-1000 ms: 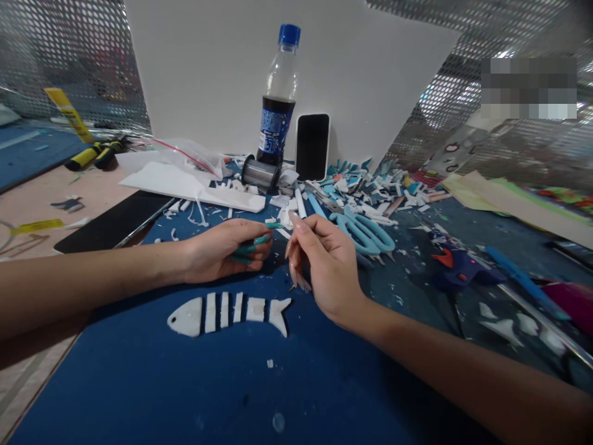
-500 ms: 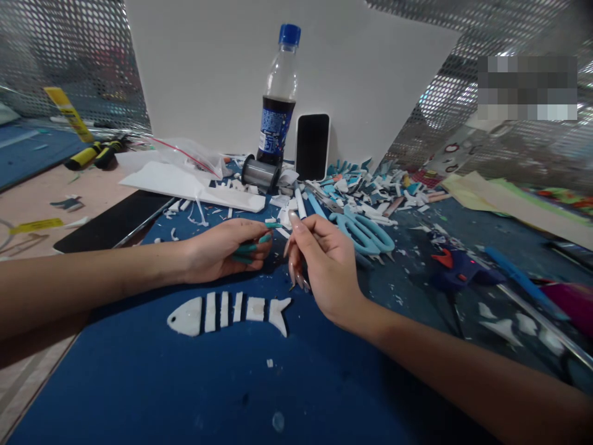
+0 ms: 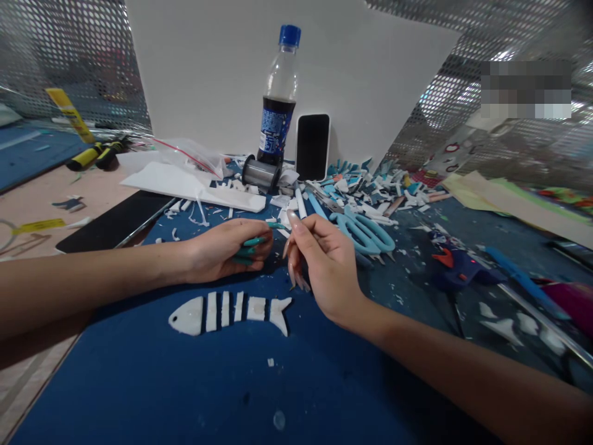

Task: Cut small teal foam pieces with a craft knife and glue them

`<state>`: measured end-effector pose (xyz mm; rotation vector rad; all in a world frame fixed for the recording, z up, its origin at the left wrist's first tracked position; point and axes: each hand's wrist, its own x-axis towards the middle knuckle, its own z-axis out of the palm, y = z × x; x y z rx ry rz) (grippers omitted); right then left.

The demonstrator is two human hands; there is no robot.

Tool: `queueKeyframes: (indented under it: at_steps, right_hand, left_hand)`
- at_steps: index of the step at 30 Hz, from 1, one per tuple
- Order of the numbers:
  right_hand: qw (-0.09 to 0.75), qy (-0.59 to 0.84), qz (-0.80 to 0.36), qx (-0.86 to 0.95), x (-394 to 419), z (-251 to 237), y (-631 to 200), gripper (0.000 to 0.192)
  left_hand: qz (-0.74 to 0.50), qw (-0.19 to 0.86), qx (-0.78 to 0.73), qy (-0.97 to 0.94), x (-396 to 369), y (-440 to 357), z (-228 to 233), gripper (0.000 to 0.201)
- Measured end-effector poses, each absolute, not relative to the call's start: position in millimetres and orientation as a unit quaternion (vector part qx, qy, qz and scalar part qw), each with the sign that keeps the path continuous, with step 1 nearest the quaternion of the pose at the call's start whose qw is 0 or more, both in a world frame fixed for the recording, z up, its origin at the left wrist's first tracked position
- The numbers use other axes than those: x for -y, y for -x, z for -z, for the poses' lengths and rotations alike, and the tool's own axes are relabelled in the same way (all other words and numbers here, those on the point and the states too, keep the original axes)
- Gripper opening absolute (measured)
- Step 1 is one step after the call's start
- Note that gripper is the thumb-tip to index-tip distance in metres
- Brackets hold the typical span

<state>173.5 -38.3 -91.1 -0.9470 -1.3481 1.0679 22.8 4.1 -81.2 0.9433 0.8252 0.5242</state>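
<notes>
My left hand [image 3: 231, 248] is raised over the blue mat [image 3: 152, 389], fingers curled, with teal nails showing. Facing it, my right hand [image 3: 327, 262] pinches thumb against forefinger, its other fingers curled below. The two hands are a small gap apart, and whatever they hold is too small or hidden to name. On the mat just below lie white fish-shaped pieces in a row: a head [image 3: 188, 316] with a dark eye hole, several narrow strips [image 3: 225, 309], a wider block [image 3: 256, 308] and a forked tail [image 3: 280, 315].
Light blue scissors [image 3: 365, 233] lie right of my right hand, before a heap of scraps [image 3: 365, 188]. Behind stand a cola bottle [image 3: 277, 117], a spool [image 3: 260, 174] and a phone [image 3: 312, 147]. A glue gun [image 3: 463, 269] is at right, a dark slab [image 3: 113, 222] at left.
Both hands stay in nearly the same place. The fingers of my left hand have shifted slightly. The fish pieces have not moved on the mat.
</notes>
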Motion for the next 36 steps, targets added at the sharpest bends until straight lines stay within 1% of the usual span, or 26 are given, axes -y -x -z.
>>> queueKeyframes:
  at_steps: [4, 10, 18, 36]
  right_hand:
    - [0.557, 0.399, -0.450, 0.573, 38.5, 91.7, -173.8, 0.030]
    - [0.561, 0.394, -0.445, 0.576, 39.1, 91.3, -173.6, 0.030]
    - [0.561, 0.397, -0.443, 0.576, 36.9, 92.9, -174.0, 0.030]
    - [0.548, 0.403, -0.448, 0.580, 36.8, 92.2, -174.3, 0.030]
  left_hand:
    - [-0.244, 0.779, -0.382, -0.433, -3.3, -22.5, 81.0, 0.033]
    - [-0.246, 0.808, -0.357, -0.399, -5.0, -21.2, 82.2, 0.031]
    - [-0.252, 0.808, -0.354, -0.398, -5.0, -19.8, 82.9, 0.028]
    - [-0.260, 0.814, -0.346, -0.388, -4.9, -21.1, 84.1, 0.030]
